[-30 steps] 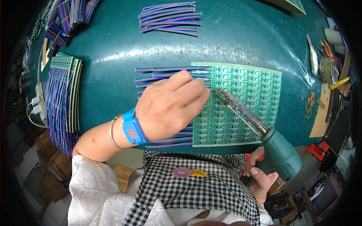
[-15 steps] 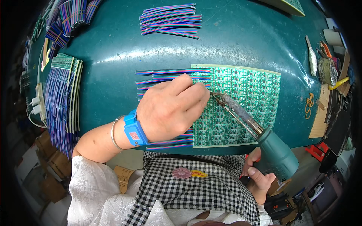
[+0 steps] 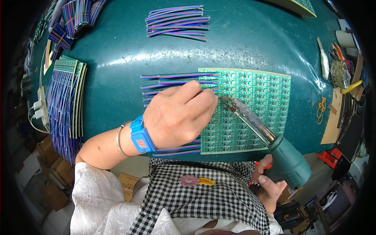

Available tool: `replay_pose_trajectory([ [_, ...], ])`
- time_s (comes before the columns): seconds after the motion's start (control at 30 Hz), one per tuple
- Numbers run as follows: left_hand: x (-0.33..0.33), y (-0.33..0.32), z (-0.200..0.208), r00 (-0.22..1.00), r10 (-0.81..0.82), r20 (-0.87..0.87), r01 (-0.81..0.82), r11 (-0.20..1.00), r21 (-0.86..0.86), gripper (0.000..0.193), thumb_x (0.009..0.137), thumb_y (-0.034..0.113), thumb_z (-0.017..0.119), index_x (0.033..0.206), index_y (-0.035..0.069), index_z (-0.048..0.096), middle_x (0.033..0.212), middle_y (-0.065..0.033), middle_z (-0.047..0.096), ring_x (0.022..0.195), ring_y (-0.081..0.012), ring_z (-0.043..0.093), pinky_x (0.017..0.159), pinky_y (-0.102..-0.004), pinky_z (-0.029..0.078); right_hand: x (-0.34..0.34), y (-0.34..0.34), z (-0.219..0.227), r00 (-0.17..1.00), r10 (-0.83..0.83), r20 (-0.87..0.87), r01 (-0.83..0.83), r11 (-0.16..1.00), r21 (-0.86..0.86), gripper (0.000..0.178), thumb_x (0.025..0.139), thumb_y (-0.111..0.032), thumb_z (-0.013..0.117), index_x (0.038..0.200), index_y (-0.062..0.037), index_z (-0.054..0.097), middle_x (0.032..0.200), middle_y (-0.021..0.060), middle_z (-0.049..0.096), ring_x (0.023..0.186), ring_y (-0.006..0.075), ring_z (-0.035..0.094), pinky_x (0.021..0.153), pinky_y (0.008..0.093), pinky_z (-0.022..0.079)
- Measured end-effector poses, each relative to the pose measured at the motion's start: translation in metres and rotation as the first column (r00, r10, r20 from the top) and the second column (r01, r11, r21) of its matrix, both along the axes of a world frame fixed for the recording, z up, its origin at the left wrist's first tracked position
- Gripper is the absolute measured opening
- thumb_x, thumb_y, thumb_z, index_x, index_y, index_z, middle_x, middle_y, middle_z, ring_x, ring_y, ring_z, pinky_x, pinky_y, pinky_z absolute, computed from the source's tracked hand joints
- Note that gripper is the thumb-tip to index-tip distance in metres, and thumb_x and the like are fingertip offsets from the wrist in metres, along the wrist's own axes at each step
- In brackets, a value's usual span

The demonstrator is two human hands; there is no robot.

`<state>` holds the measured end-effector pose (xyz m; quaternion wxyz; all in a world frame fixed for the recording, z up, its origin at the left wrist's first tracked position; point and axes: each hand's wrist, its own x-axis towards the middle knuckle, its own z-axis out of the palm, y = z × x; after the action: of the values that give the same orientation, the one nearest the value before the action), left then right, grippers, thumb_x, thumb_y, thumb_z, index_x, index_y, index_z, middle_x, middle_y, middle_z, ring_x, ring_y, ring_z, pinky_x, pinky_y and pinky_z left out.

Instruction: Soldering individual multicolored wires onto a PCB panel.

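A green circuit board panel (image 3: pixel 254 113) with rows of small identical circuits lies flat on the table. Short multicoloured ribbon wires (image 3: pixel 156 76) run leftward from its left edge, several of them partly under my left hand (image 3: pixel 178 111). That hand, with a blue wrist strap (image 3: pixel 141 135), is closed in a pinch over the panel's left columns; what its fingertips hold is hidden. My right hand (image 3: pixel 270 184) grips a green soldering gun (image 3: pixel 291 162) by its handle, at the table's front edge. The gun's tip (image 3: pixel 224 99) meets the panel right beside my left fingertips.
Loose ribbon wires (image 3: pixel 178 22) lie in a pile at the back. Wired panels (image 3: pixel 64 102) stack at the left, below banded wire bundles (image 3: pixel 76 15). Another panel (image 3: pixel 295 6) sits at the far right. Tools and a wrapped blade (image 3: pixel 324 64) line the right edge.
My left hand has shifted very slightly down and right. The soldering gun has tilted down a little, its tip staying beside my left fingertips.
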<state>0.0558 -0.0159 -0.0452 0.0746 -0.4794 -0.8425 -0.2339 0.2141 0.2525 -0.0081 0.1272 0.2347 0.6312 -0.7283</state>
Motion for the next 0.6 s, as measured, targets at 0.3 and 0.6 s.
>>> replay_pose_trajectory([
  [0.3, 0.0, 0.0, 0.002, 1.0, -0.004, 0.017, 0.004, 1.0, -0.019, 0.042, 0.06, 0.007, 0.064, 0.099, -0.008, 0.067, 0.092, -0.0119, 0.061, 0.072, -0.021, 0.056, 0.055, -0.0295, 0.05, -0.001, -0.001, 0.004, 0.992, -0.096, -0.083, 0.086, 0.989, -0.118, 0.055, 0.076, -0.009, 0.072, 0.118, 0.0119, 0.044, 0.073, 0.0119, 0.054, 0.046, 0.0163, 0.05, 0.04, 0.0305, 0.047],
  [0.6, 0.0, 0.002, 0.002, 1.0, 0.005, -0.001, -0.005, 1.0, -0.014, 0.04, 0.06, 0.006, 0.065, 0.098, -0.008, 0.067, 0.092, -0.0114, 0.061, 0.072, -0.0204, 0.056, 0.054, -0.029, 0.05, -0.003, 0.021, -0.008, 0.956, -0.081, -0.282, 0.003, 0.964, -0.265, 0.063, 0.08, -0.009, 0.069, 0.13, 0.0084, 0.035, 0.071, 0.0088, 0.05, 0.046, 0.0166, 0.05, 0.038, 0.0312, 0.048],
])
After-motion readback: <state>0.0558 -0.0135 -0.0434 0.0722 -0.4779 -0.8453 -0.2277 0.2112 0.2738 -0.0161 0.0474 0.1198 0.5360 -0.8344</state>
